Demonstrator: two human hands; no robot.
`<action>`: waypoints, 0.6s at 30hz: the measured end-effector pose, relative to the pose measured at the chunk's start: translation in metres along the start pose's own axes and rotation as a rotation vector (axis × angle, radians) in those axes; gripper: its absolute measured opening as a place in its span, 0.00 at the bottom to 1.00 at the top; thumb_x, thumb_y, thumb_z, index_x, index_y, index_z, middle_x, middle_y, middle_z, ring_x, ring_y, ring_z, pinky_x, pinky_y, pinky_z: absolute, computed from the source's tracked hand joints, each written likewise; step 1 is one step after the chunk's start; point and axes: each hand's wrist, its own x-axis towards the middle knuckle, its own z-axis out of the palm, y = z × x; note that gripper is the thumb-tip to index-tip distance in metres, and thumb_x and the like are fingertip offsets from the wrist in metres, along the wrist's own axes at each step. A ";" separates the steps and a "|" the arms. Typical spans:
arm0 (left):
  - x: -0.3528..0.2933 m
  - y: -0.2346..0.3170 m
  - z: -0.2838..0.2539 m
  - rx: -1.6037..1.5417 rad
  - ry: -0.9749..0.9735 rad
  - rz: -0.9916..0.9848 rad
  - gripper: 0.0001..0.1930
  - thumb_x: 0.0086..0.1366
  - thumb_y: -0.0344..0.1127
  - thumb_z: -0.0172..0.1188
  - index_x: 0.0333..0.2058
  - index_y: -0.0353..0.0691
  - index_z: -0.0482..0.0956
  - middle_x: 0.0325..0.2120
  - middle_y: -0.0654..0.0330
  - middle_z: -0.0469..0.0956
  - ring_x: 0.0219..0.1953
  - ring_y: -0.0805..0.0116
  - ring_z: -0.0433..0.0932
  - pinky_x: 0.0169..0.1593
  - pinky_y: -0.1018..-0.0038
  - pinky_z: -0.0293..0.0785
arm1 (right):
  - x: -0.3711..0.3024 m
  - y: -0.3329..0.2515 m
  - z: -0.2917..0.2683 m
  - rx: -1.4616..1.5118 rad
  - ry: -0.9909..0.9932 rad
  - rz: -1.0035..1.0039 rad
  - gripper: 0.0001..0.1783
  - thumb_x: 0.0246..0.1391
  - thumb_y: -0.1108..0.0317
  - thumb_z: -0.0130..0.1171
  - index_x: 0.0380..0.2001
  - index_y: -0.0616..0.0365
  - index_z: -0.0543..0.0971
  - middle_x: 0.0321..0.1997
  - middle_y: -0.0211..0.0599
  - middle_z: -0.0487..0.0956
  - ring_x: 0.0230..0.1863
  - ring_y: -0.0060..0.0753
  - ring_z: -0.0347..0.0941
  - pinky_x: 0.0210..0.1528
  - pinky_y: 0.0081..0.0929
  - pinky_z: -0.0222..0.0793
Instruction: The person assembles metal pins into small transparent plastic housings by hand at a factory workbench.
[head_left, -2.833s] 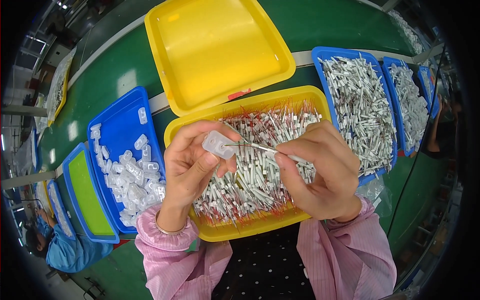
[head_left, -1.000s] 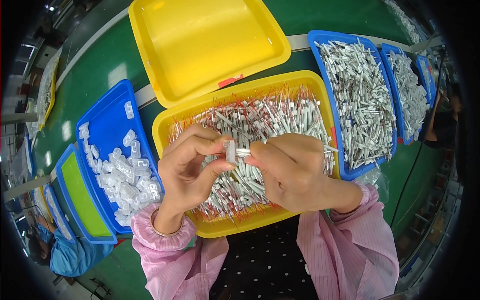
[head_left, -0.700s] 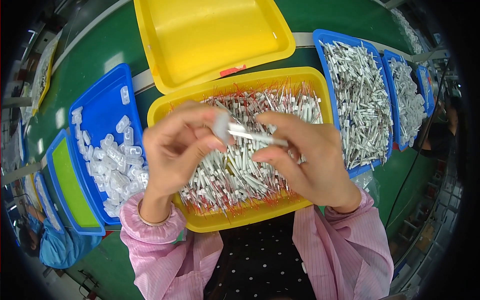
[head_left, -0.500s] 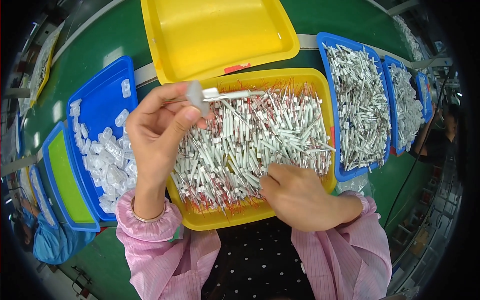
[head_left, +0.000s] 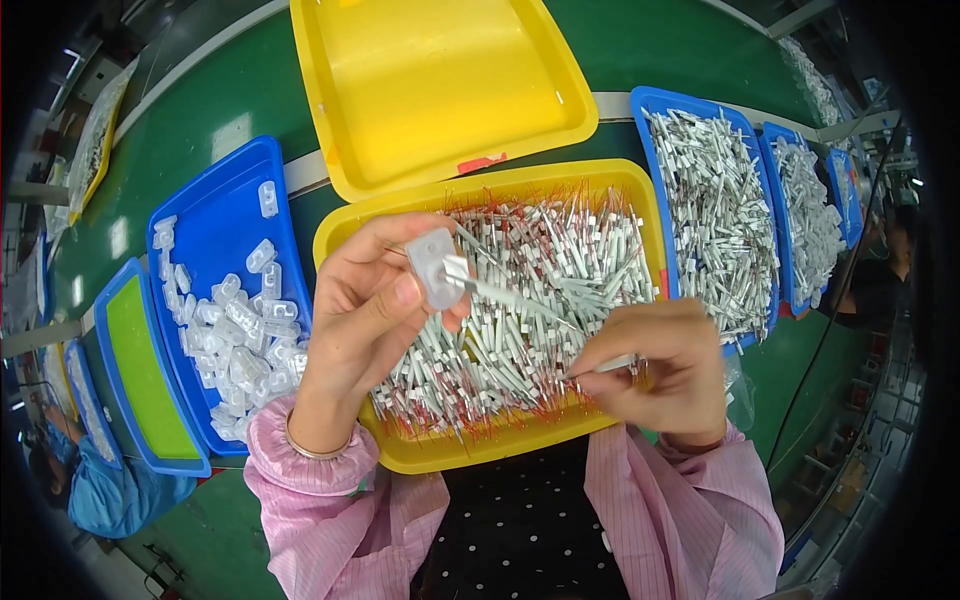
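Pinching a translucent plastic housing (head_left: 428,262) and a second white lead (head_left: 618,363)

Thumb and fingers of the left hand (head_left: 350,325), left of centre in the frame, clasp the housing near its edges; one white-sleeved lead (head_left: 520,303) juts from its face toward lower right. The right hand (head_left: 665,370), right of centre and slightly blurred, pinches the second white lead. The housing is probably light, stiff and slick, best held by its edges; the leads' thin wires likely bend easily, so the sleeve suits gripping. Beneath is a yellow tray (head_left: 430,462) of similar leads; a blue tray (head_left: 215,185) at centre left has more housings.
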 end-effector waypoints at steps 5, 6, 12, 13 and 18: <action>0.002 -0.003 0.008 0.025 -0.070 -0.035 0.19 0.58 0.28 0.55 0.47 0.28 0.66 0.34 0.49 0.74 0.32 0.66 0.75 0.34 0.74 0.73 | 0.011 -0.010 -0.009 0.442 0.555 -0.209 0.09 0.40 0.84 0.58 0.29 0.67 0.78 0.21 0.40 0.75 0.21 0.25 0.73 0.23 0.16 0.67; 0.001 -0.002 0.008 0.039 -0.071 -0.037 0.19 0.57 0.27 0.55 0.47 0.28 0.66 0.34 0.49 0.74 0.32 0.66 0.75 0.34 0.74 0.73 | 0.014 -0.014 -0.006 0.446 0.554 -0.207 0.09 0.40 0.84 0.58 0.29 0.67 0.78 0.21 0.40 0.75 0.21 0.25 0.73 0.23 0.16 0.67; -0.001 -0.003 0.007 0.031 -0.116 -0.074 0.19 0.57 0.26 0.55 0.46 0.25 0.66 0.35 0.45 0.74 0.32 0.64 0.76 0.32 0.74 0.75 | 0.020 -0.009 -0.001 0.291 0.499 -0.257 0.09 0.36 0.85 0.60 0.28 0.71 0.78 0.26 0.46 0.77 0.24 0.28 0.74 0.24 0.18 0.68; -0.001 -0.003 0.007 0.031 -0.113 -0.078 0.19 0.57 0.26 0.55 0.46 0.25 0.66 0.35 0.45 0.74 0.32 0.64 0.76 0.32 0.74 0.75 | 0.021 -0.008 -0.002 0.196 0.480 -0.310 0.08 0.38 0.82 0.61 0.27 0.69 0.77 0.25 0.45 0.76 0.23 0.28 0.73 0.23 0.18 0.68; -0.002 -0.002 0.011 -0.013 -0.086 -0.123 0.18 0.56 0.26 0.56 0.45 0.24 0.67 0.33 0.46 0.74 0.30 0.65 0.76 0.31 0.74 0.75 | 0.025 -0.008 -0.001 0.052 0.424 -0.378 0.08 0.37 0.81 0.62 0.26 0.68 0.78 0.24 0.44 0.75 0.23 0.27 0.73 0.22 0.18 0.68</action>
